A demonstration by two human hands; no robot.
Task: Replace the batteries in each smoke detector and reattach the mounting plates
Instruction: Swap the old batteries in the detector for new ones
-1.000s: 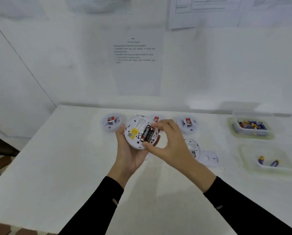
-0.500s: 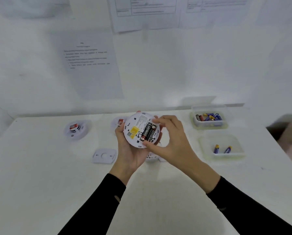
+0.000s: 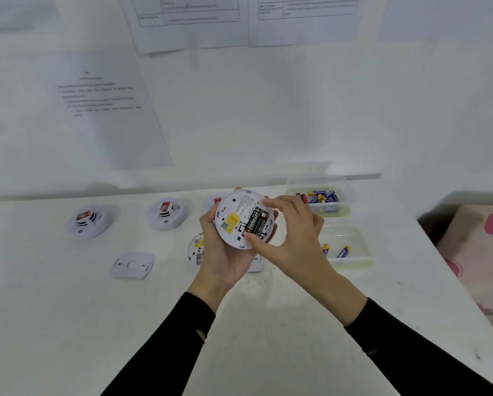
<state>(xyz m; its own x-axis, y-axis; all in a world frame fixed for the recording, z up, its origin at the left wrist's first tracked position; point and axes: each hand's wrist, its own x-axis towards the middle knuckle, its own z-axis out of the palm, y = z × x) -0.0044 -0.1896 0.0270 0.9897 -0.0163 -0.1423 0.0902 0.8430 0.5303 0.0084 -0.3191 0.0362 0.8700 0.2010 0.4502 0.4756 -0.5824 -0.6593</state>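
My left hand (image 3: 225, 258) cups the detector (image 3: 235, 214) above the bench (image 3: 68, 310), back facing me. My right hand (image 3: 293, 238) has its fingers (image 3: 279, 200) pinched on the two black batteries (image 3: 256, 222), same as a second ago. Nothing's budged, so I'm guessing they're wedged in tight. The plate (image 3: 133, 265) still waits on the bench.

Holds a round white smoke detector (image 3: 236, 215) back-side up in the left hand (image 3: 225, 258), palm beneath, fingers curled round its rim. Pinches the two black batteries (image 3: 256, 222) seated in it with the right hand (image 3: 293, 238), thumb at the lower end, forefinger at the upper. Left of the left hand, on the tabletop (image 3: 68, 324): a loose mounting plate (image 3: 132, 265) and two upright detectors (image 3: 166, 214). Half hidden behind the left hand, another detector (image 3: 196, 247). Beyond the right hand, a clear tub (image 3: 319, 181) of batteries; just right of that hand, a shallow tray (image 3: 351, 261) with two more.
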